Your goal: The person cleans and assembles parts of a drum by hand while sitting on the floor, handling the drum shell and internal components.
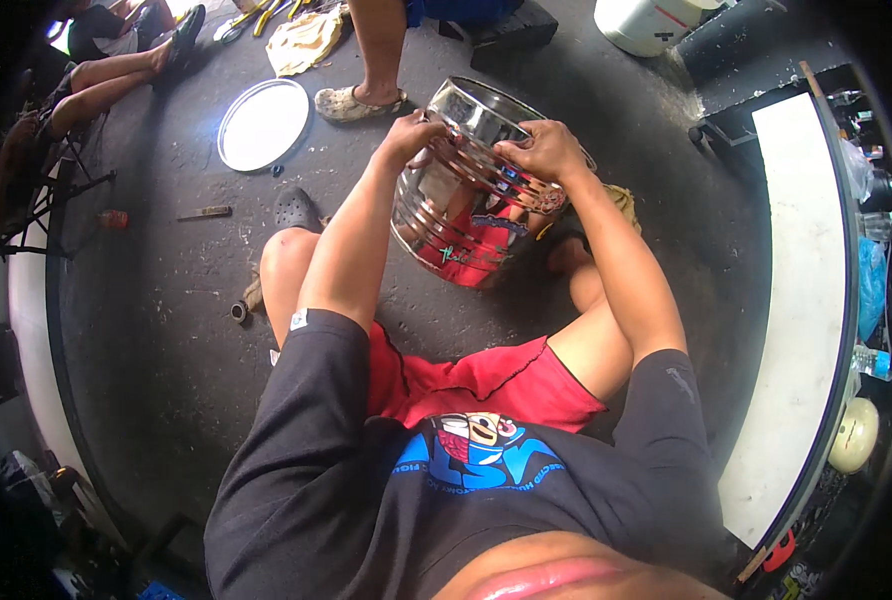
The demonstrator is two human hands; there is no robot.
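Note:
A shiny, mirror-like metal drum (471, 210) with raised ribs round its side stands in front of me between my bent legs, tilted. Its round rim faces away from me. My left hand (413, 138) grips it near the upper left of the rim, fingers bent over the edge. On the other side my right hand (546, 150) is closed on the rim, thumb pointing inward; some of its fingertips are hidden. The drum's side mirrors red cloth and skin. Part of a yellowish cloth (621, 203) shows behind the drum, to the right.
On the dark floor lie a round white disc (263, 125), a flat strip-like tool (204, 212), a small ring-shaped part (239, 311) and a crumpled pale cloth (306, 42). Another person's clog (358, 104) is just beyond the drum. A long white board (801, 300) runs along the right.

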